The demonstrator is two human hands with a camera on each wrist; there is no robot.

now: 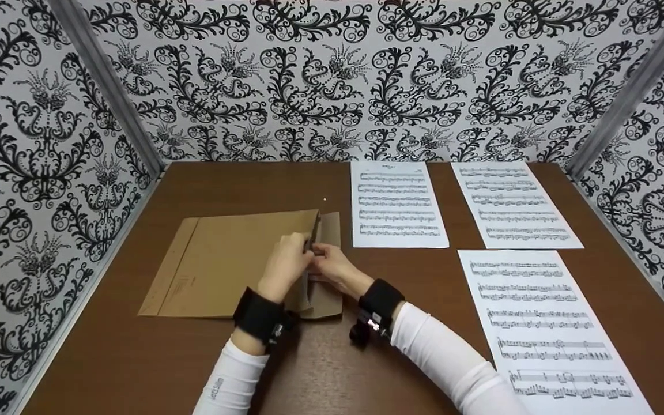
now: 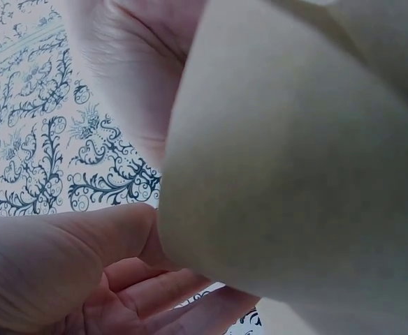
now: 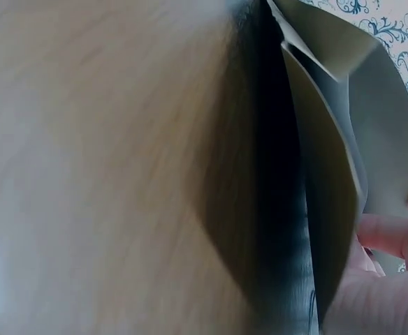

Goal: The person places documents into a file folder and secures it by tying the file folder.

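A large brown paper envelope (image 1: 228,259) lies on the table, its mouth spread apart on the right side and a flap (image 1: 327,300) reaching out beyond it. With curled fingers my left hand (image 1: 287,259) grips the upper layer at the mouth and lifts it. My right hand (image 1: 335,266) meets it there, its thumb and fingers pinching the envelope's edge. Close up in the left wrist view, the bent brown paper (image 2: 295,160) hides part of the fingers. The right wrist view shows the parted layers (image 3: 326,160) side-on; what lies inside is hidden.
Three printed sheets of music lie on the right: one at the back (image 1: 398,204), another at the back right (image 1: 516,204) and a third in front (image 1: 551,328). Brown tabletop (image 1: 136,369) surrounds the envelope. Patterned walls (image 1: 332,80) stand behind and at both sides.
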